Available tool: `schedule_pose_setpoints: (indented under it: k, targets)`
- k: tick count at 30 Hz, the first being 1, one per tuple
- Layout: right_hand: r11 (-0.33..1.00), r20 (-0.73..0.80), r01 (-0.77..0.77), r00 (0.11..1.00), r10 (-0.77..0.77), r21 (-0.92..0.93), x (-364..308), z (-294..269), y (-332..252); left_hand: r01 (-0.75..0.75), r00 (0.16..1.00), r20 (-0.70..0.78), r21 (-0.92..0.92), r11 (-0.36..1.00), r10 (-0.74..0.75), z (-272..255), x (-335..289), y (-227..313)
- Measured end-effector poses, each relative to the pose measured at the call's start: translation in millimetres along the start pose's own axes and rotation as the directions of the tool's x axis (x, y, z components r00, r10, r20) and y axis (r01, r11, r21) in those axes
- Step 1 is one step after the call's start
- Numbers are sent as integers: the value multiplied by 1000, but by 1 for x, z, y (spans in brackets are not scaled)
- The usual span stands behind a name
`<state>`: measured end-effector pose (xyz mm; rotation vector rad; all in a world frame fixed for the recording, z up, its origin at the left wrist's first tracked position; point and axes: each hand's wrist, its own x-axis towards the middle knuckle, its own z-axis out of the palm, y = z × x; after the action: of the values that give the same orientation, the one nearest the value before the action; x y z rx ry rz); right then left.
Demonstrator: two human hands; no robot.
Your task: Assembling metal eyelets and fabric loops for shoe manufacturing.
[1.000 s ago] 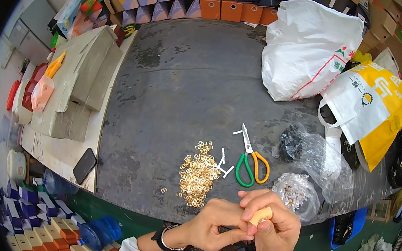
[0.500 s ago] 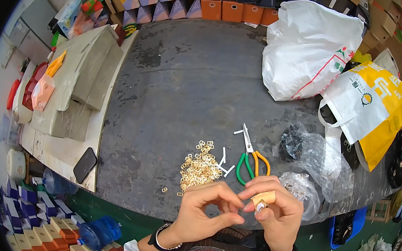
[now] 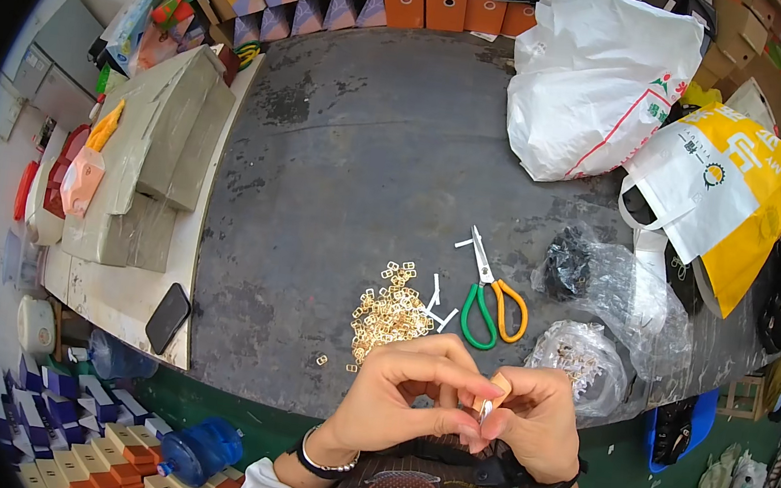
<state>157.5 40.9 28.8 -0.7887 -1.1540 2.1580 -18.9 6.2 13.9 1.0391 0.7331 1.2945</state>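
Both hands meet over the table's near edge, fingertips together. My right hand (image 3: 539, 423) is closed in a pinch on a small shiny whitish piece (image 3: 487, 410); its kind is too small to tell. A tan band (image 3: 495, 390), which looks like finger tape, shows at the right fingertips. My left hand (image 3: 412, 388) curls thumb and forefinger against the same spot; its own fingertips are partly hidden. Just beyond the left hand lies a heap of small gold buckles (image 3: 391, 322). Scissors (image 3: 491, 300) with one green and one orange handle lie farther off, blades pointing away.
White strips (image 3: 435, 293) lie beside the buckles. Clear plastic bags (image 3: 591, 361), a white bag (image 3: 594, 93) and a yellow-white bag (image 3: 718, 196) occupy the right side. A phone (image 3: 168, 318) and wrapped grey blocks (image 3: 141, 174) are at left; boxes (image 3: 403, 9) line the back.
My left hand has moved right, bringing its fingertips up against the small piece in my right hand. The tan band has tilted upright. The view has shifted slightly.
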Motion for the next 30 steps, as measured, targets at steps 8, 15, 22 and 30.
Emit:
schedule_pose_setpoints:
  k: [8, 15, 22, 30]
  targets:
    - [928, -23, 149, 986, -166, -343, 0, 4, -5, 43, 997, -60, -16, 999, -44, -6, -1, -3]
    - [753, -148, 253, 895, -420, -607, -5, 7, -6, 134, 977, -165, -38, 990, -138, 0, -5, 4]
    - [552, -52, 342, 816, -576, -761, 3, 6, -6, 146, 975, -174, 44, 988, -136, 4, -7, 3]
    - [449, 43, 405, 779, -626, -797, 12, 5, 1, 151, 947, -296, 68, 986, -125, 15, -4, 3]
